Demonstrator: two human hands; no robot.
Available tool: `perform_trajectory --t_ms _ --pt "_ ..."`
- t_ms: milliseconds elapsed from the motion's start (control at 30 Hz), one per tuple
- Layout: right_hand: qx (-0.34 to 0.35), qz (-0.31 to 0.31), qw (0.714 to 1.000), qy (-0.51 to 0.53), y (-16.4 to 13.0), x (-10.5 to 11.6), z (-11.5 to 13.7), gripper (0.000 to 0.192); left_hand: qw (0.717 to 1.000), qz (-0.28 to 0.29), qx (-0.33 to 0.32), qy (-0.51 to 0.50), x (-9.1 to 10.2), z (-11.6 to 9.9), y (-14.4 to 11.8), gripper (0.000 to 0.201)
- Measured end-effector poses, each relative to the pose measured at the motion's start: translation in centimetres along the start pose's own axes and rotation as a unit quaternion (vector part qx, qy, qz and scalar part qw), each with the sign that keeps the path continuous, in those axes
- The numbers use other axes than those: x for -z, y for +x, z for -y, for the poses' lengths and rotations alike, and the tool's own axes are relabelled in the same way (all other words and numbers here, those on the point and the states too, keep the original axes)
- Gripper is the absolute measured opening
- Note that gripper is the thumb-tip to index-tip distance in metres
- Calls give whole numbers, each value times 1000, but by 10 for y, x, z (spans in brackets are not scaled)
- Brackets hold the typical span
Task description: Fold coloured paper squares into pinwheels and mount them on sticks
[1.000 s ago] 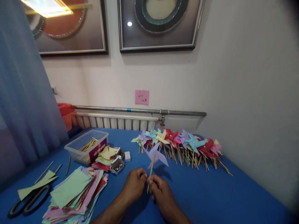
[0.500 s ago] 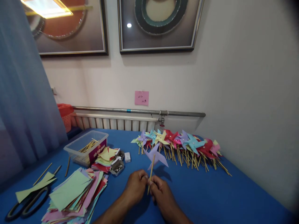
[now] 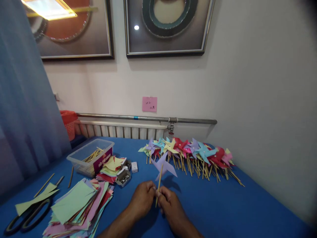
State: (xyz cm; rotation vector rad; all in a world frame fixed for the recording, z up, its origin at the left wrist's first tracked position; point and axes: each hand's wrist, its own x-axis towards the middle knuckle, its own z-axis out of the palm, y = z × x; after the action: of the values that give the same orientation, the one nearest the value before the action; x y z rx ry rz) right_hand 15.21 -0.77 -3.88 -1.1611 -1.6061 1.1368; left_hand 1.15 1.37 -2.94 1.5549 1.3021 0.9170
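A lilac paper pinwheel (image 3: 163,164) stands upright on its thin wooden stick (image 3: 158,185) over the near middle of the blue surface (image 3: 223,205). Both hands meet on the stick's lower half: the left hand (image 3: 143,198) pinches it from one side, the right hand (image 3: 169,203) from the other, fingertips touching. To my eye the stick is being rolled or seated, so a light pinch low down, keeping it vertical and the blades free of the knuckles, should serve best. Behind it, along the far edge, lies a row of finished pinwheels (image 3: 190,153). Toward the left edge sit a small box of pins (image 3: 123,177), a clear tub of sticks (image 3: 91,156), a stack of coloured paper squares (image 3: 79,205) and black scissors (image 3: 27,215).
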Motion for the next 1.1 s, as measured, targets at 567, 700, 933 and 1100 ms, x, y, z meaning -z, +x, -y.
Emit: perform_trajectory --t_ms 567,700,933,1100 --pt "3 6 1000 3 -1 0 4 27 999 -23 -26 38 0 -4 -3 22" --pt "6 1 1000 3 0 0 1 28 997 -34 -22 70 0 -6 -4 21" --pt "-3 11 1000 12 -2 -2 3 26 990 -131 -34 42 4 -6 1 7" --pt "-20 35 999 18 -5 -3 7 24 991 -126 -46 -6 -1 0 4 3"
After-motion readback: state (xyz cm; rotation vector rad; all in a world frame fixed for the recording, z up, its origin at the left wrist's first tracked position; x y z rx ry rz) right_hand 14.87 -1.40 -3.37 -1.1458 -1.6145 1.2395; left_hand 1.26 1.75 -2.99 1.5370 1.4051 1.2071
